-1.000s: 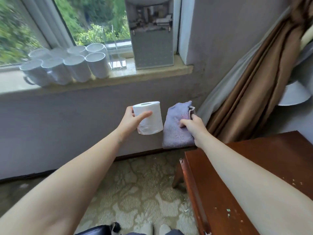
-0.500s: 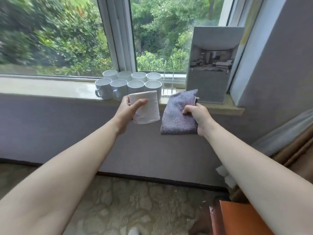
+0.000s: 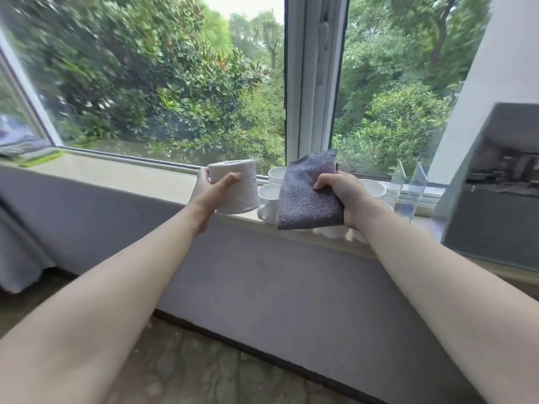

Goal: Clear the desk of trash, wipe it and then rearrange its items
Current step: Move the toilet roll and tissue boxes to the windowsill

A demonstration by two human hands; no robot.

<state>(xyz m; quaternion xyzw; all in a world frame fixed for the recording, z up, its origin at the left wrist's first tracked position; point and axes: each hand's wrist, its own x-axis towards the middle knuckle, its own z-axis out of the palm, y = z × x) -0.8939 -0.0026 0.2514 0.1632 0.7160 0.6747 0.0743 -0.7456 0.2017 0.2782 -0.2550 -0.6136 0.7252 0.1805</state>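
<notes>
My left hand [image 3: 211, 191] grips a white roll of tissue paper [image 3: 237, 188], thumb across its front, just above the window sill [image 3: 122, 177]. My right hand [image 3: 341, 195] grips a folded purple-grey cloth [image 3: 306, 196] by its right edge; the cloth hangs in front of the white mugs [image 3: 269, 196] on the sill. The desk is out of view.
Several white mugs stand on the sill behind the cloth. A clear acrylic stand [image 3: 409, 185] is to their right. A grey box [image 3: 495, 188] sits at the sill's right end. A green-edged item [image 3: 35, 157] lies at the far left. Patterned carpet [image 3: 204, 371] below.
The view has swung up and left, away from the desk, toward the window. Both hands, still holding the roll and the cloth, have come closer to the sill and the mugs.
</notes>
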